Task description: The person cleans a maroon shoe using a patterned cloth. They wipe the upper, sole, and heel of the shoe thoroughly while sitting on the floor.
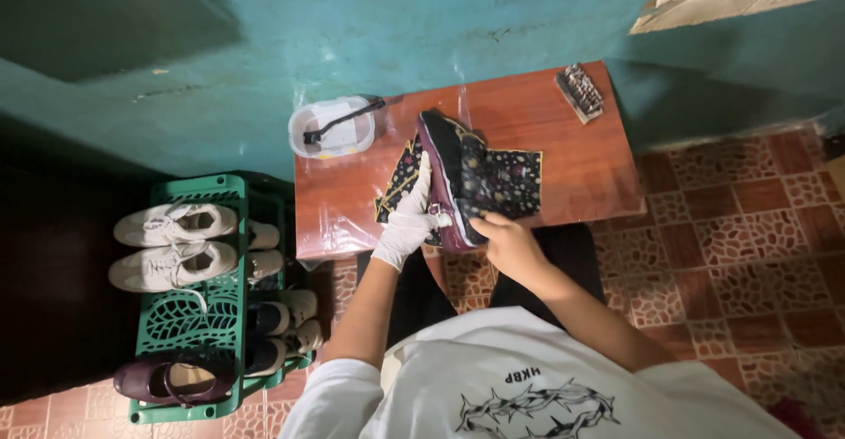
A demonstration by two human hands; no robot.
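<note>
My left hand (407, 219), in a white glove, grips the side of a dark maroon shoe (444, 175) standing on edge over the small brown table (572, 157). My right hand (506, 238), bare, presses a dark cloth with small coloured dots (510, 179) against the shoe's other side. Part of the cloth lies spread on the table beneath the shoe. The shoe's sole faces left, toward the gloved hand.
A white tub with a black-handled brush (334, 127) sits at the table's far left corner. A scrubbing brush (579, 93) lies at the far right. A green plastic shoe rack (189, 316) with white sneakers and other shoes stands left. Teal wall behind; patterned tile floor.
</note>
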